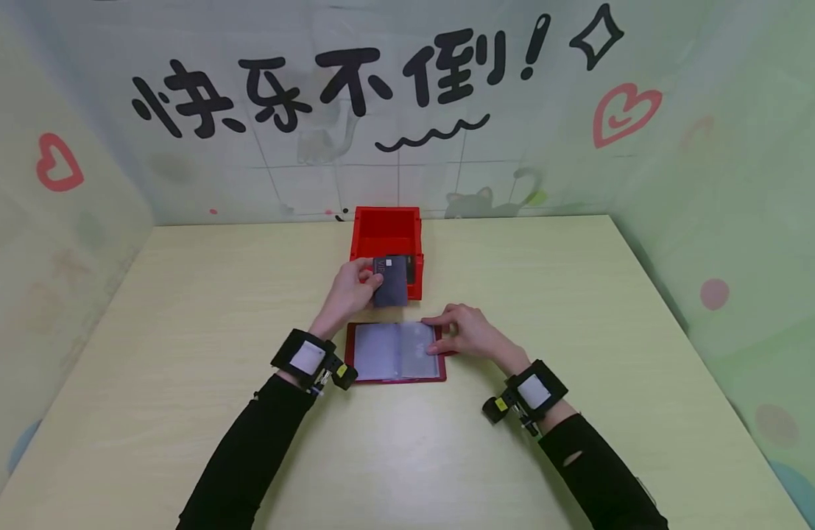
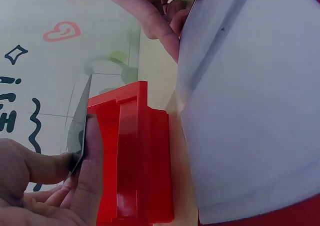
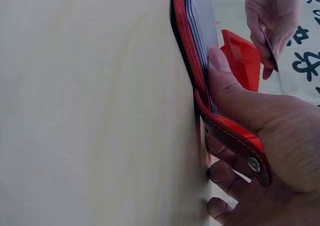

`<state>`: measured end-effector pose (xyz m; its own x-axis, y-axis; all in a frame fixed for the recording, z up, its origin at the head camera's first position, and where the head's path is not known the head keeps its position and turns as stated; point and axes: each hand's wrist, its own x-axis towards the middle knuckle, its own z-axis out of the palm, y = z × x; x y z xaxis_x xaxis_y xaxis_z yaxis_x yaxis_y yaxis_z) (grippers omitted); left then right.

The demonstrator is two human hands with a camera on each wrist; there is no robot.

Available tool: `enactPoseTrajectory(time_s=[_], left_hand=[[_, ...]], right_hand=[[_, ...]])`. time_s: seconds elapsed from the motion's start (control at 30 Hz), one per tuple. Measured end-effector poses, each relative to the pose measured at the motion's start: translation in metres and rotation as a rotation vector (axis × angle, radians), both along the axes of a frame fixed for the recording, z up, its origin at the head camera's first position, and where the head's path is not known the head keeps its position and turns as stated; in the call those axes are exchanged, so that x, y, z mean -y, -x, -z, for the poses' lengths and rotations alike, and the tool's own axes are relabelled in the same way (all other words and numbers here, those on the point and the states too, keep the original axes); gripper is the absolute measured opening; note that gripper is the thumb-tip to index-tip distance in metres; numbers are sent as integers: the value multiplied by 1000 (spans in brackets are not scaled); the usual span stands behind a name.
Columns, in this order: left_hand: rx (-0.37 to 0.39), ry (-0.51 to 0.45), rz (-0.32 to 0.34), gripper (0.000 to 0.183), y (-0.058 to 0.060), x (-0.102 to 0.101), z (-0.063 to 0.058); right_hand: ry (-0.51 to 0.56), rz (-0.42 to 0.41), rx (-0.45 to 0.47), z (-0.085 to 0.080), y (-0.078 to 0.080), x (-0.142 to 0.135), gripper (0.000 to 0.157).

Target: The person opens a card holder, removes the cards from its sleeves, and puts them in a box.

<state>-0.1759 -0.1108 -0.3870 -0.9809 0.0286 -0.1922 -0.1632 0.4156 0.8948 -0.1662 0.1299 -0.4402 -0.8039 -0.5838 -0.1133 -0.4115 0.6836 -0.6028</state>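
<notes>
Pale, wood-grained tabletop (image 1: 182,331) meets a printed backdrop (image 1: 248,169). On my feed, the left hand (image 1: 354,285) pinches a thin, dark card (image 1: 392,283) above the near end of a red plastic box (image 1: 386,221). I see the right hand (image 1: 470,333) gripping the edge of an open card holder (image 1: 377,353) (red cover, stitched strap (image 3: 234,140), round metal snap (image 3: 254,163)) with milky, smooth sleeves.

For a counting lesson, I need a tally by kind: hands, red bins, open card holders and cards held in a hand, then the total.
Left hand and right hand: 2
Red bin: 1
Open card holder: 1
Held card: 1
Total: 5
</notes>
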Motion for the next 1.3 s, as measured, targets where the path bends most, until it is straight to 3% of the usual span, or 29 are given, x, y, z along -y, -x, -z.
enactPoseTrajectory(time_s=[0.33,0.57,0.73,0.9,1.1,1.3], left_hand=[[-72,35,-63,50,24,-13,-1],[-76,80,-102,52,41,-20,-3],[-104,208,-97,55,46,-27,-3],[-64,321,-70,42,48,-33,3],[-32,372,-50,34,51,-38,13],[-81,463,-16,26,49,-41,17]], right_hand=[[2,2,8,0,0,0,56],[6,8,18,-1,0,1,57],[0,13,23,-1,-1,2,57],[-1,9,22,-1,0,1,56],[-1,6,15,-1,0,0,56],[2,6,14,-1,0,0,56]])
